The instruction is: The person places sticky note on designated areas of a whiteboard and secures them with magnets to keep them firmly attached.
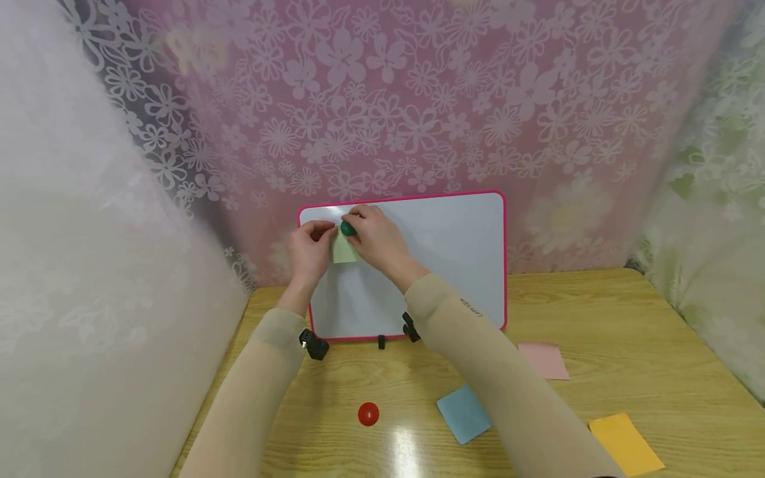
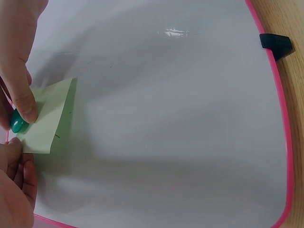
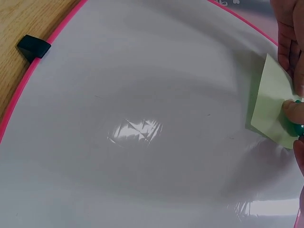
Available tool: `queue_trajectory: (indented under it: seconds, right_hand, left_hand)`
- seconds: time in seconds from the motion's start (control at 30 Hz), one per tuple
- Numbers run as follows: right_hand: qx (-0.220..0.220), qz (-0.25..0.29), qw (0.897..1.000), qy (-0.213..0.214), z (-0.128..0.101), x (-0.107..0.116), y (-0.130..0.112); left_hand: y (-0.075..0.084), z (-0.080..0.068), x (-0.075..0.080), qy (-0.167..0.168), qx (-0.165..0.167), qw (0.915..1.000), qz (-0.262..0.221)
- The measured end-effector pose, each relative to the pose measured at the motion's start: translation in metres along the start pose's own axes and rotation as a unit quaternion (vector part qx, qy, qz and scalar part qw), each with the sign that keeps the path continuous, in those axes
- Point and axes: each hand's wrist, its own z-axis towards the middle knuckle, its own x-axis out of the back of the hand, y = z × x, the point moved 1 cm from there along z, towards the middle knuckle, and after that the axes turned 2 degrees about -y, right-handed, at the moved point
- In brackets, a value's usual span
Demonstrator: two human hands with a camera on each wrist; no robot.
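A small whiteboard point(image 1: 454, 265) with a pink rim stands upright at the back of the table. Against its upper left part is a pale green paper note point(image 1: 342, 253), whose lower edge lifts off the board in the left wrist view. My left hand point(image 1: 309, 253) pinches the note's upper left edge between thumb and fingertips. With thumb and fingers, my right hand point(image 1: 379, 240) grips a round green magnet point(image 1: 348, 228) at the note's top. Both hands partly cover the note and magnet in the wrist views.
A round red magnet point(image 1: 368, 414) lies on the wooden table point(image 1: 335, 445). Blue point(image 1: 463, 415), pink point(image 1: 545, 360) and orange point(image 1: 625, 443) paper notes lie to the right, near or partly behind the right sleeve. A black clip point(image 1: 381, 342) sits at the board's bottom edge. Patterned curtains point(image 1: 418, 99) hang behind.
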Motion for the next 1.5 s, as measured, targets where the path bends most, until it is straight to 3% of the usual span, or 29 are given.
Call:
queue_trajectory:
  seconds: [0.87,1.5]
  right_hand:
    - [0.009,-0.035,0.999,0.002,-0.001,0.000,-0.007]
    - [0.013,-0.020,0.999,0.038,-0.009,-0.003,-0.002]
  left_hand:
    - [-0.004,0.001,-0.002,-0.002,-0.003,1.0000,-0.005]
    - [-0.005,-0.001,0.001,0.019,-0.029,0.9993,-0.012]
